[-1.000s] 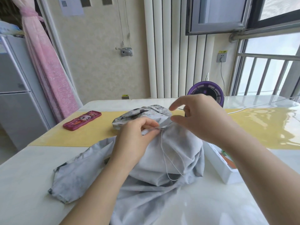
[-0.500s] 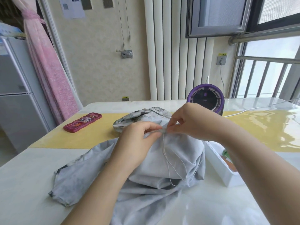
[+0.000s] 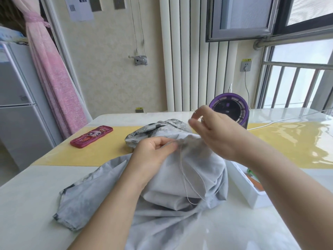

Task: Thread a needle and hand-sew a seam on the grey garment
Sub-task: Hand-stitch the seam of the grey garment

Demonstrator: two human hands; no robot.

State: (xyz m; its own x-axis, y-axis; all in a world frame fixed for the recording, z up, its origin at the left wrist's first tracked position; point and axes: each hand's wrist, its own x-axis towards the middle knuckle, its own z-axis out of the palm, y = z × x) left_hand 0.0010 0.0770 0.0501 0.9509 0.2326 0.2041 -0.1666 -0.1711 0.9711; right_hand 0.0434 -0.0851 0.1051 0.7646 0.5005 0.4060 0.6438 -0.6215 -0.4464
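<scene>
The grey garment [image 3: 196, 170] lies bunched in the middle of the white table [image 3: 27, 204]. My left hand [image 3: 153, 154] pinches a raised fold of it at the top. Just above and to the right, my right hand [image 3: 214, 130] is lifted off the cloth and pinches a thin needle [image 3: 194, 111] between thumb and fingers. A pale thread [image 3: 185, 179] hangs from the fold in a long loop down the front of the garment.
A red patterned case [image 3: 91, 136] lies on the yellow runner [image 3: 86, 156] at the left. A purple round fan [image 3: 229, 110] stands behind my right hand, with a white cable trailing right. An open white box [image 3: 252, 193] sits under my right forearm.
My right hand dipped to the fold beside my left hand, then rose up and away with the needle. My left hand kept its hold on the fold.
</scene>
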